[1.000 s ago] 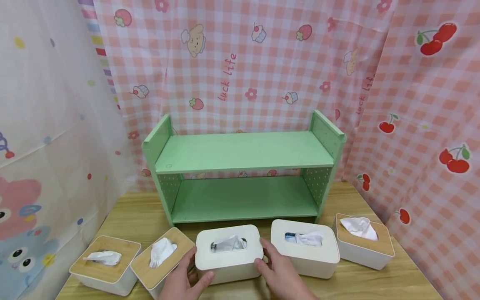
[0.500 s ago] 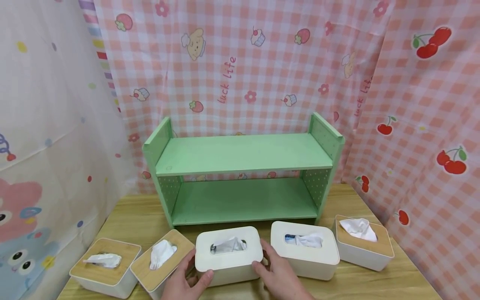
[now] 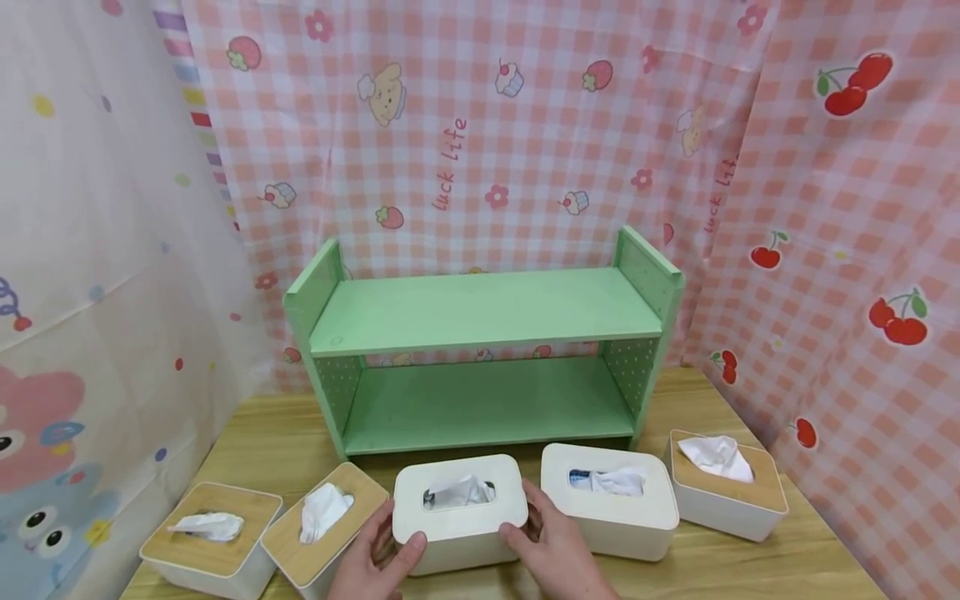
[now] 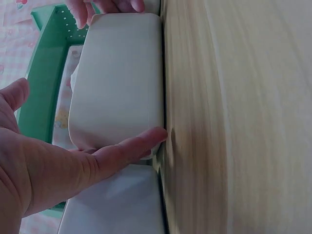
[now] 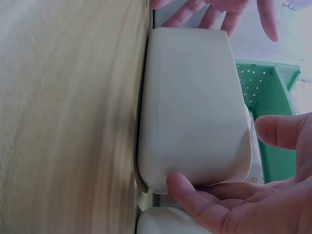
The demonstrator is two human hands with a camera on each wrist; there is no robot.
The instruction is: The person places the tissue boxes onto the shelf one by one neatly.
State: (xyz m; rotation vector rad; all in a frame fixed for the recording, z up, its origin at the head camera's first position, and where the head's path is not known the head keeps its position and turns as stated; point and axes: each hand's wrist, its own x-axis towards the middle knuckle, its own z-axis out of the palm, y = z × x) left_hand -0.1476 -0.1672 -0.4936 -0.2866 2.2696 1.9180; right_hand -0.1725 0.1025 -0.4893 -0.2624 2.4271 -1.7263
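Observation:
A plain white tissue box (image 3: pixel 461 508) with a white lid stands on the wooden table, a tissue showing in its slot. My left hand (image 3: pixel 378 554) is at its left end, and my right hand (image 3: pixel 551 542) is at its right end. In the left wrist view, extended left fingers (image 4: pixel 124 153) lie along the box end, the thumb held apart. The right wrist view shows right fingers (image 5: pixel 195 197) against the opposite end, thumb spread near the lid. Some fingers are hidden behind the box ends in the head view.
A green two-tier shelf (image 3: pixel 487 308) stands behind. Left are two wood-lidded tissue boxes (image 3: pixel 213 533) (image 3: pixel 326 525); right are another white-lidded tissue box (image 3: pixel 611 500) and a wood-lidded one (image 3: pixel 727 483). Patterned cloths (image 3: pixel 480 150) hang around the table (image 3: pixel 277 425).
The whole head view shifts slightly. Both hands stay at the ends of the middle tissue box, which stays in about the same place before the shelf.

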